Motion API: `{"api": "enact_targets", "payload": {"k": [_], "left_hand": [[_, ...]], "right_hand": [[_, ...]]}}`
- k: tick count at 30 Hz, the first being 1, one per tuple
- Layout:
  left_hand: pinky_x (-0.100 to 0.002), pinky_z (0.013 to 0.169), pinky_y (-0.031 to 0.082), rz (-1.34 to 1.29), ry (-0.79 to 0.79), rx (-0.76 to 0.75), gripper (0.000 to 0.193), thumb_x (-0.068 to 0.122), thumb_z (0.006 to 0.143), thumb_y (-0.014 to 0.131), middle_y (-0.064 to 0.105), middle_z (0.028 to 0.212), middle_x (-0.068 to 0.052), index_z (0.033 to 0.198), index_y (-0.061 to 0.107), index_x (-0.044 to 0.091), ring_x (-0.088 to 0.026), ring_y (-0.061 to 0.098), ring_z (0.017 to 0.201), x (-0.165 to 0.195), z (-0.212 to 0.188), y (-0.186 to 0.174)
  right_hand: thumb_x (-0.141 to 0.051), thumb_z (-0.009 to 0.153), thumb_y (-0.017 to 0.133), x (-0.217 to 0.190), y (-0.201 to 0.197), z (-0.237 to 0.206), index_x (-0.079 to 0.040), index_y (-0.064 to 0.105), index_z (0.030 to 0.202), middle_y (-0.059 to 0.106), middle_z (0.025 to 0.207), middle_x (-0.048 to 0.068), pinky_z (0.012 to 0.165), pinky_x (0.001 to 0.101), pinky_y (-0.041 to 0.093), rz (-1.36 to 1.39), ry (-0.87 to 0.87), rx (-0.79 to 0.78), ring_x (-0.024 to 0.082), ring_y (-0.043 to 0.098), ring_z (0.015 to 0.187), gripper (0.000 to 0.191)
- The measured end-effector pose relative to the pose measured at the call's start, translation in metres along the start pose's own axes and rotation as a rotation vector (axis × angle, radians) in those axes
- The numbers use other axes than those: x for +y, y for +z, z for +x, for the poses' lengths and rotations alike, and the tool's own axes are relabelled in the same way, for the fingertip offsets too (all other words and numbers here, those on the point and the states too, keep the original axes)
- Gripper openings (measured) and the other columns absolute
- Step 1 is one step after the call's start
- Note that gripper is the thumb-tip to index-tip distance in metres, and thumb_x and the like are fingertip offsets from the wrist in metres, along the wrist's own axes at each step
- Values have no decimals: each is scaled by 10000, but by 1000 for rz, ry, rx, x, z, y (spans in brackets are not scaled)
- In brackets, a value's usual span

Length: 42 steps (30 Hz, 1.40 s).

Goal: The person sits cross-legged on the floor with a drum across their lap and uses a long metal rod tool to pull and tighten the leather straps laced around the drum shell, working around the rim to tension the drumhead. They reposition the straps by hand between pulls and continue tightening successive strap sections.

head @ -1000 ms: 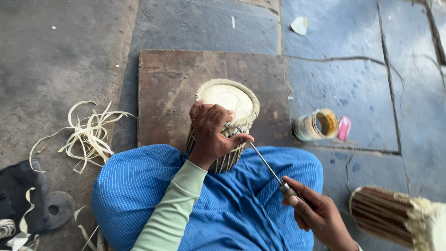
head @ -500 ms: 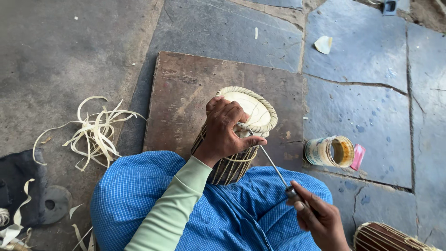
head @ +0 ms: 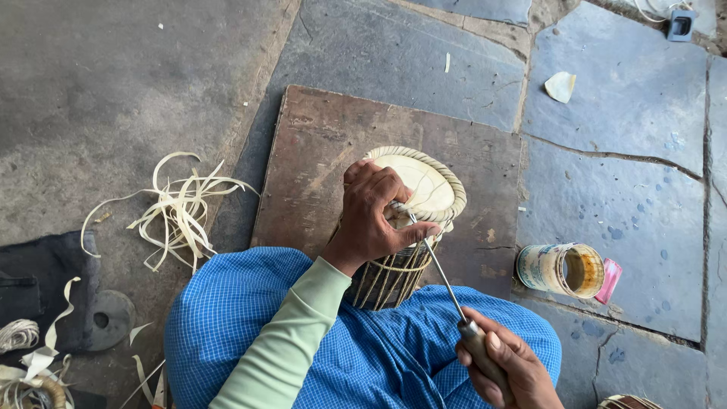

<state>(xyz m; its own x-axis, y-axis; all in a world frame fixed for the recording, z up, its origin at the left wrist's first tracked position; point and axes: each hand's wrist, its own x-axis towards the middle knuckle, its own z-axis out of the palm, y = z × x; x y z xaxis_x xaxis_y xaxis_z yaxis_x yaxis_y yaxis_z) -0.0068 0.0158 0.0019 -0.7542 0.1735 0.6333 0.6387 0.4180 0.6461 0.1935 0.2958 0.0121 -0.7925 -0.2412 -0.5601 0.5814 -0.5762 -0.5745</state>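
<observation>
Small drum at frame centre, wedged upright between the blue-clad knees over a brown board. Left hand clamped over the braided rim. Right hand, lower right, fist closed on the wooden handle of a metal awl, tip under the lacing at the rim. Best levered gently, shaft angled low, drum pinned firm. Left wrist bent down; right forearm unseen.

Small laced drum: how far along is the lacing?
Done: pale head and braided rim sit on the small brown laced drum, side straps strung. In hand: left hand grips the rim; right hand drives a thin metal awl under it. Left: loose pale strips lie unused on the floor.
</observation>
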Motion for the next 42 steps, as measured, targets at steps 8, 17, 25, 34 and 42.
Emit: {"api": "enact_targets", "payload": {"k": [8, 17, 25, 34, 42], "left_hand": [[-442, 1055, 347, 1, 4, 62, 534, 623, 807, 806, 569, 843, -2, 862, 571, 146, -221, 570, 929, 1, 0, -3], [-437, 1026, 337, 90, -59, 85, 422, 506, 840, 801, 594, 882, 5, 899, 595, 143, -221, 562, 945, 14, -4, -6], [-459, 1026, 341, 75, -32, 98, 307, 389, 855, 735, 626, 926, -24, 924, 588, 128, -249, 565, 950, 33, -13, -12], [-453, 1051, 364, 36, -62, 30, 42, 176, 975, 618, 670, 989, -21, 989, 617, 136, -266, 611, 972, 97, -66, -16], [-441, 1010, 408, 176, 277, -40, 172, 149, 961, 690, 650, 1169, -24, 1126, 658, 111, -217, 621, 1008, 82, -83, -26]], "right_hand": [[-275, 957, 601, 45, 29, 11, 34, 614, 1330, 642, 764, 165, 316, 243, 425, -1, -88, 109, 126, 499, 393, 484], [-380, 1076, 565, 106, 39, 49, -173, 404, 1577, 652, 905, 106, 393, 248, 434, -315, -370, -32, 88, 509, 489, 565], [-65, 1089, 548, 68, 82, 32, -173, 337, 1683, 592, 982, 91, 630, 232, 513, -1483, -1145, 146, 154, 619, 714, 640], [-66, 1009, 524, 119, 52, -12, -114, 216, 1615, 575, 855, 41, 550, 248, 505, -888, -311, -56, 119, 614, 618, 680], [-193, 991, 654, 64, 73, -6, -27, 667, 1241, 711, 990, 68, 701, 268, 555, -1231, -872, 167, 142, 667, 799, 300]]}}
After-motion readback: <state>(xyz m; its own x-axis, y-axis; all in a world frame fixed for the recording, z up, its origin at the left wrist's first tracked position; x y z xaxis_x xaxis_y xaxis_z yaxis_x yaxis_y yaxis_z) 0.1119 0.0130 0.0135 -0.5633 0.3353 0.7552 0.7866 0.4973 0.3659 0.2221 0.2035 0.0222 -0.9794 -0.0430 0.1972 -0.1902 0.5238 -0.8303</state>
